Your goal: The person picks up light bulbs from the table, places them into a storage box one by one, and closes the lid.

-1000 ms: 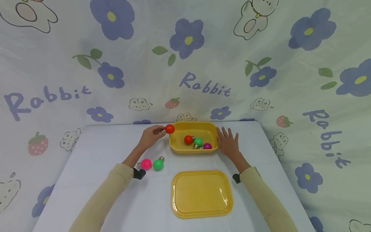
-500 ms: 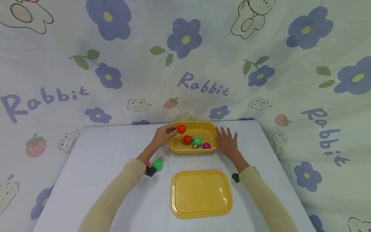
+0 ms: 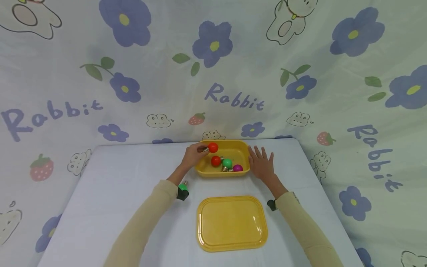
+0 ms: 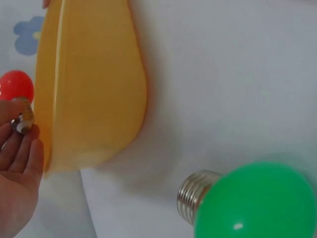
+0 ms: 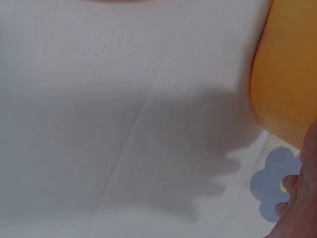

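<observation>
My left hand (image 3: pixel 194 155) pinches a red light bulb (image 3: pixel 213 147) by its metal screw base, over the left end of the yellow container (image 3: pixel 240 145). In the left wrist view the red bulb (image 4: pixel 16 85) shows beside the container's rim, fingers around its base. Inside the container lie another red bulb (image 3: pixel 215 161), a green bulb (image 3: pixel 227 163) and a purple bulb (image 3: pixel 237 168). My right hand (image 3: pixel 262 165), fingers spread and straight, rests against the container's right end. In the right wrist view only part of that hand (image 5: pixel 297 198) shows, next to the container wall (image 5: pixel 287 64).
A green bulb (image 4: pixel 255 203) lies on the white table left of the container, partly covered by my left wrist in the head view. In front of the container sits a yellow tray (image 3: pixel 231 224). A patterned cloth (image 3: pixel 180 92) hangs behind the table.
My left hand has carried the red bulb rightward, from beside the container to over its left end. The left forearm now hides the pink bulb on the table. The right hand stays put.
</observation>
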The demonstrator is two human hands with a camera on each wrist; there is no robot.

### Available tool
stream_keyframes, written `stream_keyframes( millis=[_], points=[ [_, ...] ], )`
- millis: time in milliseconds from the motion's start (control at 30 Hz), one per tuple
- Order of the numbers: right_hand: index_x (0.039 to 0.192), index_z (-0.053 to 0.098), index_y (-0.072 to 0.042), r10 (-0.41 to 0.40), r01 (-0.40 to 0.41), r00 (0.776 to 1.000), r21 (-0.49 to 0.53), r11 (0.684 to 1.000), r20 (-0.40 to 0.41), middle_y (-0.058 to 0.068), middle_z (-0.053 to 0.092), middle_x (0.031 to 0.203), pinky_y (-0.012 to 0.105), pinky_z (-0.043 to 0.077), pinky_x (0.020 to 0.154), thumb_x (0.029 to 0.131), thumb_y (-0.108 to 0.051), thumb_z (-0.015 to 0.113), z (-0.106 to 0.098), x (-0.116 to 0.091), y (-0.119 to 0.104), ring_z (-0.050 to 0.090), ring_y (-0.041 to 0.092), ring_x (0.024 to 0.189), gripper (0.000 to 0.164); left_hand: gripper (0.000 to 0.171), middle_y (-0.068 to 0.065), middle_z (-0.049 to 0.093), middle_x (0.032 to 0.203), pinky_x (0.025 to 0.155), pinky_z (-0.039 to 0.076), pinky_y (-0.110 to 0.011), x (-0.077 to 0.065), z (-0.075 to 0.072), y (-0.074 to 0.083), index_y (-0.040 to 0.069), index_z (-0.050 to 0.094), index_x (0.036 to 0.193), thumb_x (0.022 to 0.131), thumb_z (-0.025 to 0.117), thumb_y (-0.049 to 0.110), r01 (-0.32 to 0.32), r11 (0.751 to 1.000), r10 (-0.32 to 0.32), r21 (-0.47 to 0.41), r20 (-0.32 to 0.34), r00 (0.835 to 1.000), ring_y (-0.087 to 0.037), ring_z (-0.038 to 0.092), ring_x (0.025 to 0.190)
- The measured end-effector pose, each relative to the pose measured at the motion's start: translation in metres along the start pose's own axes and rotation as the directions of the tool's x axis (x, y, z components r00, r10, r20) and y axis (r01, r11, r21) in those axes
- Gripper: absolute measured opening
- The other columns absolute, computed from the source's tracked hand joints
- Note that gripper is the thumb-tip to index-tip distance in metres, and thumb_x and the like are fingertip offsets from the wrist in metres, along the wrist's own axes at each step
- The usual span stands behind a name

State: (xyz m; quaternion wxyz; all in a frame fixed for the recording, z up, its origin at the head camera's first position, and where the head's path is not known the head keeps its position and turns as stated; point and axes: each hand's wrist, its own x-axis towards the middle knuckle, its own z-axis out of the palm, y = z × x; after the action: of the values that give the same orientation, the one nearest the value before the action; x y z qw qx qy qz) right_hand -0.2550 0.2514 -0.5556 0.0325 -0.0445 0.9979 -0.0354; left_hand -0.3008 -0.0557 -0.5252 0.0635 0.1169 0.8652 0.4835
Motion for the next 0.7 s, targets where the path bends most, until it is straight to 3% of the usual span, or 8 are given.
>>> stream_keyframes(
  millis=[433, 700],
  points=[
    [0.161, 0.017, -0.020, 0.003, -0.003, 1.000, 0.011, 1.000, 0.002, 0.013, 0.020, 0.163, 0.071, 0.006, 0.112, 0.109, -0.037, 0.028, 0.000, 0.000, -0.001, 0.011, 0.042, 0.149, 0.056, 0.029, -0.014, 0.065, 0.123, 0.098, 0.051, -0.038, 0.007, 0.014, 0.003, 0.002, 0.064, 0.126, 0.097, 0.065, 0.008, 0.056, 0.998, -0.056, 0.027, 0.008, 0.998, -0.029, 0.061, 0.113],
    [0.161, 0.019, -0.020, 0.010, -0.010, 1.000, 0.029, 1.000, -0.002, 0.013, 0.022, 0.163, 0.071, 0.004, 0.113, 0.109, -0.037, 0.029, -0.002, 0.000, -0.001, 0.010, 0.041, 0.149, 0.055, 0.027, -0.012, 0.067, 0.120, 0.099, 0.050, -0.040, 0.010, 0.020, 0.004, 0.001, 0.067, 0.123, 0.097, 0.066, 0.009, 0.053, 0.997, -0.053, 0.059, 0.004, 0.999, -0.029, 0.061, 0.112]
  ],
)
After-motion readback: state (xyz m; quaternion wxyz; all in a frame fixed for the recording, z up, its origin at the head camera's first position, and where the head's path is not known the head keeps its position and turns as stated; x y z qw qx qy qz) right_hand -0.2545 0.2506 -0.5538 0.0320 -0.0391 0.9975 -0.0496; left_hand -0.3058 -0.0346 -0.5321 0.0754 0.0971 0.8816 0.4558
